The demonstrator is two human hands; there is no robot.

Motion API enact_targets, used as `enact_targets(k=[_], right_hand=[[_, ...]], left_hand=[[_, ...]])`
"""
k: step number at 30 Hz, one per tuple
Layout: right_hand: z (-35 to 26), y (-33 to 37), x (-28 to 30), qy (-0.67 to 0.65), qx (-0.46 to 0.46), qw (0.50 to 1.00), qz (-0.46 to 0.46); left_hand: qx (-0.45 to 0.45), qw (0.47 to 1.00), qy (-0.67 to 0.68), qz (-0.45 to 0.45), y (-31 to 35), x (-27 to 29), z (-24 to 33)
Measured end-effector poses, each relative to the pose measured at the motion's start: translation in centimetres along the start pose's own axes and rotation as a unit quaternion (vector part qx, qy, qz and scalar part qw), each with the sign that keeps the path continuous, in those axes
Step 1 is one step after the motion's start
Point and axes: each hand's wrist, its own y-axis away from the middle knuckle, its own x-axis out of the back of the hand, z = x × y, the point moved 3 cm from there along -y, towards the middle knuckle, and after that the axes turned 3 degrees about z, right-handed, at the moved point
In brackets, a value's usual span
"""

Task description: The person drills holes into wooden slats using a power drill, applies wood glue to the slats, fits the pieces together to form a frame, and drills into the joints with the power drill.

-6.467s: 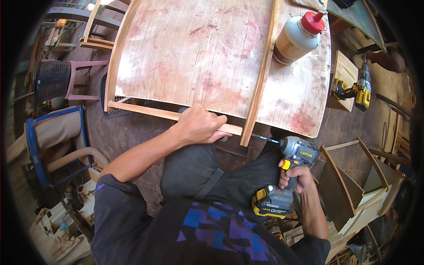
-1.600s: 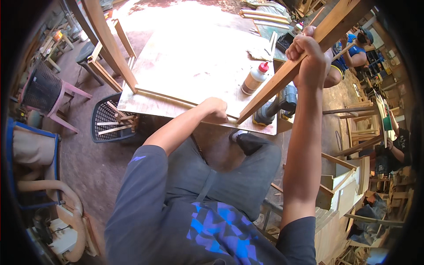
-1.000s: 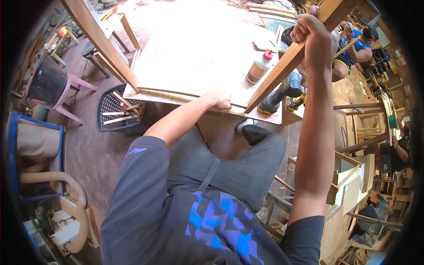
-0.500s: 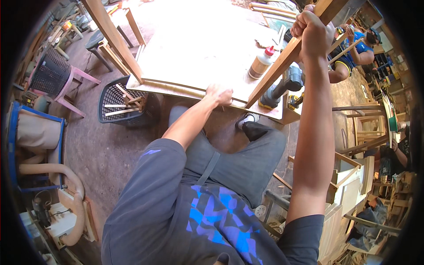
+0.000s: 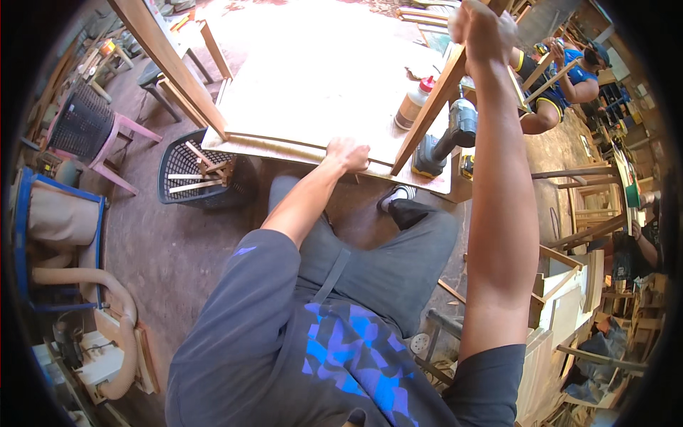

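The brown wooden frame (image 5: 431, 108) stands on the table (image 5: 313, 92), left hand (image 5: 347, 154) gripping its low rail, right hand (image 5: 485, 34) a post; the drill (image 5: 455, 132), earlier in hand, now stands beside it.

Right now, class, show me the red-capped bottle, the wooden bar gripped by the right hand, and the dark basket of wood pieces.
Red-capped bottle (image 5: 409, 109): head view, on its body.
Wooden bar (image 5: 430, 110): head view, about midway along its visible length.
Dark basket (image 5: 217, 198): head view, on its outer wall.
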Motion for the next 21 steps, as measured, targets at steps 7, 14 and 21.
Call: enact_targets(k=[7, 14, 21], right_hand=[[-3.6, 1.4, 2.5, -0.364, -0.18, 0.906, -0.12], [-4.3, 3.4, 5.3, -0.501, -0.234, 0.824, -0.128], [-6.0, 5.9, 4.7, -0.444, -0.191, 0.871, -0.094]], left_hand=[[0.012, 1.0, 0.004, -0.015, -0.5, -1.5, -1.3], [-0.177, 0.951, 0.124, 0.22, 1.9, 0.4, -0.7], [-0.024, 0.865, 0.32, 0.385, 12.1, -0.6, -4.9]])
